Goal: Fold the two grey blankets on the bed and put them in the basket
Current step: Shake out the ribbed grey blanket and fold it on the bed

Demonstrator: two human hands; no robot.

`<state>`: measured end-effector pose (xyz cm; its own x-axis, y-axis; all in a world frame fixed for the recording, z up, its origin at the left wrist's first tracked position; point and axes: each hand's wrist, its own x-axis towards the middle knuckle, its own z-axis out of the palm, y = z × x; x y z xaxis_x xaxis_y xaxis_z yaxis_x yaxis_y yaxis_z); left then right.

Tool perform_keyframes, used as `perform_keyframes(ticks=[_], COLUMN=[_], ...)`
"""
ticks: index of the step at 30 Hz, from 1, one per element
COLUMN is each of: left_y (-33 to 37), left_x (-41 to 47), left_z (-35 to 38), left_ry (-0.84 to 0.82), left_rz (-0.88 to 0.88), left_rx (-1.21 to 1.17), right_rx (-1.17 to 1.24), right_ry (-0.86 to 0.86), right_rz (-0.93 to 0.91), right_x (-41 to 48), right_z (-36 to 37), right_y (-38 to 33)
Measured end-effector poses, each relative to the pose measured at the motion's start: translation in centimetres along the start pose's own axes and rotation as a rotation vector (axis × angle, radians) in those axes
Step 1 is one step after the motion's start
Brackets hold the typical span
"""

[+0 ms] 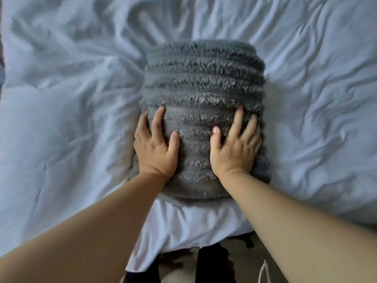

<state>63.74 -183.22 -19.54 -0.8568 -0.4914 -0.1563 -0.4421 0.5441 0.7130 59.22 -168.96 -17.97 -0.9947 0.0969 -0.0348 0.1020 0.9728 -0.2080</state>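
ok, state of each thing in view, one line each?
blanket: folded into a thick stack, lying flat
left hand: pressed flat on the blanket's left side, fingers spread
right hand: pressed flat on its right side, fingers spread
bed cover: rumpled, under the blanket

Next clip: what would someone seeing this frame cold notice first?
First the folded grey blanket, a thick ribbed fluffy bundle in the middle of the rumpled pale bed cover. Then the two bare hands laid flat on its near half: the left hand at its left edge, fingers spread, the right hand toward its right side. No basket or second blanket is in view.
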Motion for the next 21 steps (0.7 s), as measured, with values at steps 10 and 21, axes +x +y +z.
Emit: perform_keyframes(ticks=[10, 21], left_y=[3.6, 4.1], left_x=[2.0, 2.7], left_z=[-7.8, -4.0], left_ry=[-0.53, -0.43], left_rz=[-0.523, -0.512], left_rx=[-0.41, -0.557], right_rx=[0.345, 0.714], right_ry=[-0.392, -0.561], right_rz=[0.1, 0.195], right_x=[1.3, 8.8], right_z=[-8.0, -7.6], right_y=[2.7, 7.2])
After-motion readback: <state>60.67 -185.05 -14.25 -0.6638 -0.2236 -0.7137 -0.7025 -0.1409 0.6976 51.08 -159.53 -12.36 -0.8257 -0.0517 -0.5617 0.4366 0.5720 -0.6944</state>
